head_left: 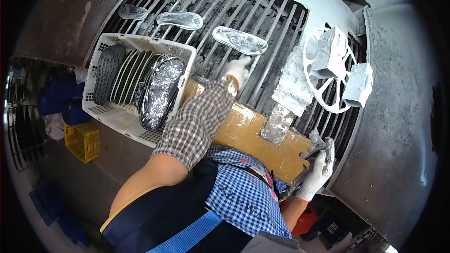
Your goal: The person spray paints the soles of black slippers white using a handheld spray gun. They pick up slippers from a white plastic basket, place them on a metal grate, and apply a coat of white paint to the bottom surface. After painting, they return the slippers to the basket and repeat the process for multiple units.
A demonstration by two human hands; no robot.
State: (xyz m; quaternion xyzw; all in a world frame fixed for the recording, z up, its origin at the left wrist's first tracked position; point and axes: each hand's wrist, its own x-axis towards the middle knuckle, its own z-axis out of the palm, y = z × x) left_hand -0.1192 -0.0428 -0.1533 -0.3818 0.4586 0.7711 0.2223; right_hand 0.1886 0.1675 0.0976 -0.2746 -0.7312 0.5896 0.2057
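Note:
My left hand (236,70), in a white glove with a checked sleeve, stretches out over a dusty metal grate (276,14). Its fingertips reach the near edge of a clear-wrapped shoe sole (240,40) lying on the bars, and the fingers are not closed around it. Two more wrapped soles (179,19) (133,11) lie further left on the grate. My right hand (318,173), also gloved, is low on the right and grips a dark, silvery-coated object (315,152) by the grate's edge; I cannot tell what it is.
A white perforated basket (117,117) on the left holds black soles and foil-wrapped soles standing on edge. A taped cardboard sheet (243,129) lies in front of me. A white spoked wheel (307,61) carries crusted grey blocks. A yellow crate (82,140) sits lower left.

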